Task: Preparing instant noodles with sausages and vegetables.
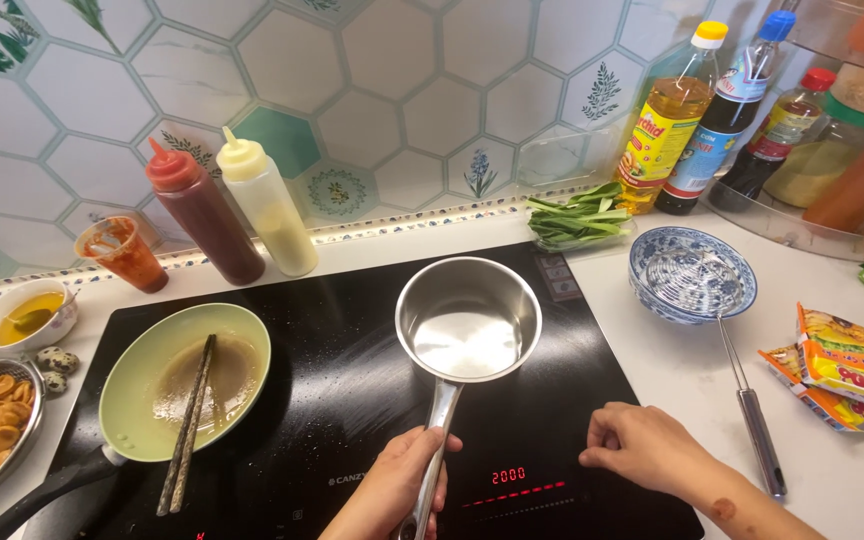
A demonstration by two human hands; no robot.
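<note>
Left hand (397, 490): grip clenched around the handle of the steel saucepan (468, 320), near the handle's lower end. The pan body stands directly beyond the grip, flat on the black induction hob (352, 400), and holds a shallow layer of clear liquid; no steam or bubbles can be made out.

Right hand (642, 445): grip released, holding nothing, fingers curled and resting on the hob's control strip, just right of the left grip. The red display (509, 476) between the two hands is lit.

Progress, as judged: pan placed, filled shallowly and the heat zone apparently switched on. Nothing has gone into the liquid. The noodle packets (837, 370), well right of the right hand on the worktop (652, 350), look unopened; the greens (577, 215), beyond the pan, lie untouched.

Left of the grip: a pale green frying pan (184, 380) with brownish residue and chopsticks (188, 425) laid across it, apparently finished with. Right of the pan: a wire skimmer (752, 420) resting in a blue patterned bowl (692, 272).
</note>
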